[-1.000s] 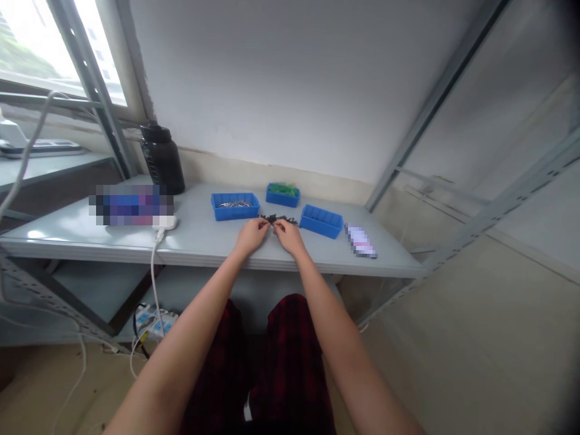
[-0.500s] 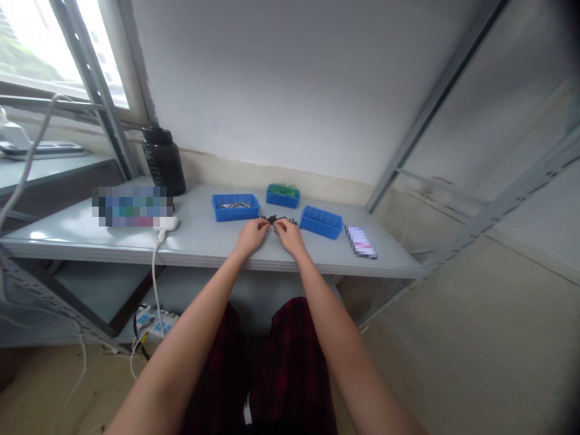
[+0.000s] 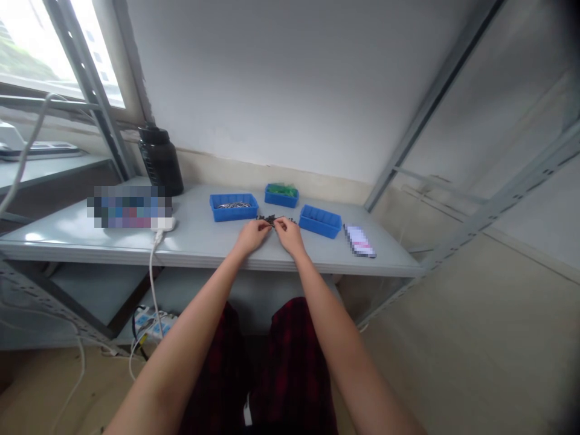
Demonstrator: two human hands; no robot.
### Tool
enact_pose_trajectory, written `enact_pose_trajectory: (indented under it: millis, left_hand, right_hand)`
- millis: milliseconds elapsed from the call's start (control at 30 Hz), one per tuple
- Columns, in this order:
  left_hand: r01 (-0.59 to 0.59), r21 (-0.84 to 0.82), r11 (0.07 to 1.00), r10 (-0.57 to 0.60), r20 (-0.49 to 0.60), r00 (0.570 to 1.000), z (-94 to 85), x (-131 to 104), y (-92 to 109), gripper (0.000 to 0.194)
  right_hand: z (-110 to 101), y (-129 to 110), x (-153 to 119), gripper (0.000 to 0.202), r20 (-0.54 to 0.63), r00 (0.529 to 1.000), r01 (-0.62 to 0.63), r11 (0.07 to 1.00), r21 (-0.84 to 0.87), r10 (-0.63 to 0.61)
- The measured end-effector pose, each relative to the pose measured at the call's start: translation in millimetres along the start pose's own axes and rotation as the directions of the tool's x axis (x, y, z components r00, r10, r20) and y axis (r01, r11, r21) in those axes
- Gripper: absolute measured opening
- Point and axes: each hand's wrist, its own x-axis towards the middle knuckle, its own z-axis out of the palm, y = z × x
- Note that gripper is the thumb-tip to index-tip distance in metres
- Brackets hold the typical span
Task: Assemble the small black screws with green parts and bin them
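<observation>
My left hand (image 3: 254, 234) and my right hand (image 3: 289, 233) are close together over the shelf top, fingers pinched toward each other. Whatever sits between the fingertips is too small to name. Just behind the fingers lies a loose heap of small dark parts (image 3: 270, 218), partly covered by the hands. A blue bin (image 3: 234, 214) with thin silvery metal pieces stands behind and left of my left hand. To the right of my right hand is another blue bin (image 3: 320, 226), its inside showing dividing ribs. Farther back, a smaller blue bin (image 3: 281, 200) holds green, film-like material.
A dark bottle (image 3: 161, 160) stands at the back left of the grey shelf (image 3: 199, 244). A white plug with a cable (image 3: 163, 225) lies by a blurred-out device. At the right is a phone (image 3: 359, 240). Metal uprights frame both ends; a power strip (image 3: 156, 320) sits below.
The view has shifted very slightly. Both hands stay in almost the same place, fingertips still together in front of the dark parts.
</observation>
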Motion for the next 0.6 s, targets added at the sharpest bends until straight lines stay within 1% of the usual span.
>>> enact_pose_trajectory:
  millis: [100,233,400,500,600]
  left_hand:
    - [-0.002,-0.025,1.0,0.001,-0.058,0.998,-1.7,-0.8,2.7,0.027]
    - [-0.012,-0.068,0.998,0.004,-0.117,0.993,-2.7,-1.2,5.9,0.026]
    - [-0.069,-0.09,0.994,0.06,-0.097,0.993,-1.0,-0.9,3.7,0.023]
    - [-0.095,-0.064,0.993,0.09,-0.077,0.993,-0.6,-0.4,2.0,0.022]
    - [-0.098,-0.058,0.994,0.094,-0.071,0.993,-1.1,-0.7,2.3,0.023]
  right_hand:
    - [-0.3,0.4,-0.5,0.019,0.026,1.0,-0.014,1.0,-0.018,0.014]
    - [-0.9,-1.5,-1.1,0.017,0.121,0.993,0.019,0.999,-0.032,-0.015]
    - [0.0,0.3,-0.7,0.016,0.206,0.978,0.051,0.997,-0.062,-0.038]
    - [0.7,2.0,-0.9,0.017,0.224,0.974,0.06,0.996,-0.069,-0.043]
    - [0.5,1.6,-1.4,0.018,0.229,0.972,0.062,0.996,-0.066,-0.045]
